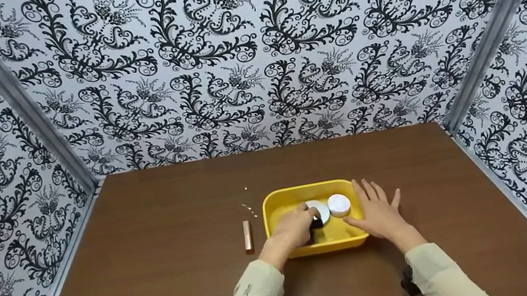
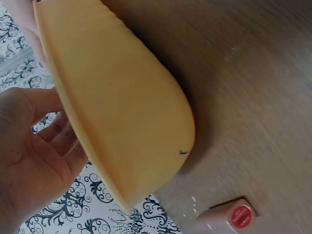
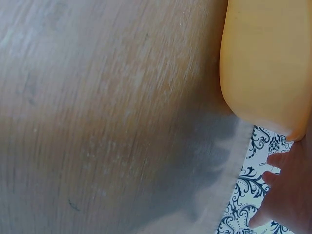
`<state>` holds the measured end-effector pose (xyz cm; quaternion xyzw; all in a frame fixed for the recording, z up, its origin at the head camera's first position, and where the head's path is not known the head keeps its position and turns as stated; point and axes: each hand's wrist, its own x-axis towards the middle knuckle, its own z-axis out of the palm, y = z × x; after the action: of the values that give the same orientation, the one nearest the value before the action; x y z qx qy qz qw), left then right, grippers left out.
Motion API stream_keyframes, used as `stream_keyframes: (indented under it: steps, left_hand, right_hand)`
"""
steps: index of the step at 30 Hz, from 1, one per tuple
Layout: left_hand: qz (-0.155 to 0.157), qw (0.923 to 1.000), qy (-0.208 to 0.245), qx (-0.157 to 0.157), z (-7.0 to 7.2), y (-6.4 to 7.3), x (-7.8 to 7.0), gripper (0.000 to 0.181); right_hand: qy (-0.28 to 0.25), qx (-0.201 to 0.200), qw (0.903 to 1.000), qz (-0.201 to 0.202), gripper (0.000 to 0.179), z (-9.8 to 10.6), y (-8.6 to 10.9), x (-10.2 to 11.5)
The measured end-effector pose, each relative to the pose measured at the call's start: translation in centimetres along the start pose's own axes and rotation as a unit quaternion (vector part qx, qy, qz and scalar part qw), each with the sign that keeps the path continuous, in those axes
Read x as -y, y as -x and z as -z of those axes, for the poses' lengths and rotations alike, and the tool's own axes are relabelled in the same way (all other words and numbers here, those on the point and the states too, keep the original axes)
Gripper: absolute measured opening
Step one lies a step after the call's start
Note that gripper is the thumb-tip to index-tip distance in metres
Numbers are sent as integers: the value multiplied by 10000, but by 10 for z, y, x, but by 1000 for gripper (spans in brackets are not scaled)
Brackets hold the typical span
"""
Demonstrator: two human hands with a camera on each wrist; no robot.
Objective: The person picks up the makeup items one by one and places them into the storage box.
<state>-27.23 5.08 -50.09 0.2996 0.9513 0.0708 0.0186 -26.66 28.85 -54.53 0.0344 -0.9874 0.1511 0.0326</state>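
A yellow tub (image 1: 332,246) stands on the brown table. My left hand (image 1: 290,229) reaches over its near left side, fingers curled round a small black object (image 1: 315,223) whose kind is hidden by the hand. Just beyond these fingers lies a pale round container (image 1: 322,211), partly covered. A white round jar (image 1: 339,204) sits to its right in the tub. My right hand (image 1: 379,213) rests at the tub's right rim with fingers spread and the thumb over the inside. In the left wrist view, the tub's rim (image 2: 73,114) hides the left fingertips.
Left of the tub lies a rose-gold lipstick-like tube (image 1: 248,237), with a round red label (image 2: 241,217) on its end. Small pale specks (image 1: 249,209) mark the table near it. Patterned walls (image 1: 232,94) enclose the table's back and sides.
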Motion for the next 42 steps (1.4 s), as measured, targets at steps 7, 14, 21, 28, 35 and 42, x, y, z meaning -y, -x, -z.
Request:
stream_keyframes:
  steps: [7, 14, 21, 28, 35, 42]
  left_hand:
    - [157, 9993, 304, 149, -6, 1, 9, 37]
    - [503, 9982, 155, -277, -11, -1, 17, 32]
    - [661, 9970, -163, -365, -13, -4, 22, 30]
    - [831, 9948, -270, -514, -19, -9, 26, 28]
    - [928, 9929, -391, -636, -24, -14, 27, 20]
    - [893, 9933, -447, -578, -24, -10, 25, 18]
  right_hand:
    - [-7, 41, 10000, -46, 98, 2, 0, 1]
    - [-24, 77, 9999, -73, 98, 2, 0, 1]
    - [-40, 85, 9999, -73, 98, 1, 0, 1]
    - [-17, 99, 9999, -79, 98, 1, -2, 1]
    - [38, 113, 9999, -92, 99, 1, -2, 1]
    - [15, 65, 9999, -76, 98, 2, 0, 2]
